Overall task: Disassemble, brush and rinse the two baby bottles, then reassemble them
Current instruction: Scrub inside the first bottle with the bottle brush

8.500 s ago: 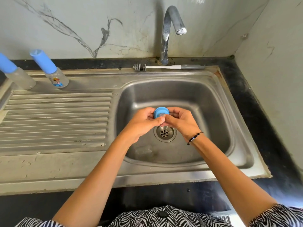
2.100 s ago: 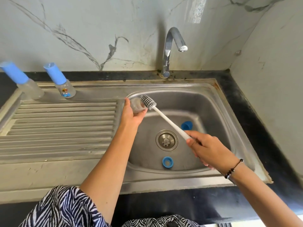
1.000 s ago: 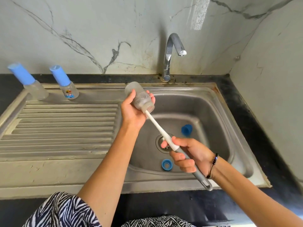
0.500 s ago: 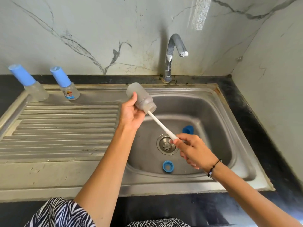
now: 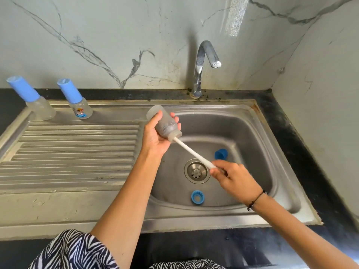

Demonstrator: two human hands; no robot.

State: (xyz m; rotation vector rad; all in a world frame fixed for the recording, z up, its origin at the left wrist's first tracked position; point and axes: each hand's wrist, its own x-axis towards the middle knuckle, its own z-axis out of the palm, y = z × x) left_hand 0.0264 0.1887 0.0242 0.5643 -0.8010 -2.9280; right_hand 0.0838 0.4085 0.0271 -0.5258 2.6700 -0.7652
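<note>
My left hand [image 5: 155, 136] grips a clear baby bottle body [image 5: 165, 124], tilted with its mouth toward the lower right, above the basin's left edge. A white bottle brush [image 5: 192, 152] runs into that mouth; its bristle head is inside the bottle. My right hand [image 5: 233, 179] holds the brush handle over the drain. A blue cap [image 5: 221, 153] lies at the basin's right. A blue screw ring [image 5: 197, 197] lies near the basin's front. Two capped bottles [image 5: 76, 102] [image 5: 33, 100] stand at the back of the drainboard.
The steel sink basin [image 5: 252, 136] has a drain [image 5: 196, 171] at its middle. A tap [image 5: 204, 66] rises behind it; no water runs. The ribbed drainboard [image 5: 73, 152] lies to the left. A wall [image 5: 320, 113] closes the right side. A black counter edges the sink.
The brush picked up from behind the sink has entered the bottle. Over the last second my right hand slid up the handle, pushing the brush deeper; the bottle shifted little.
</note>
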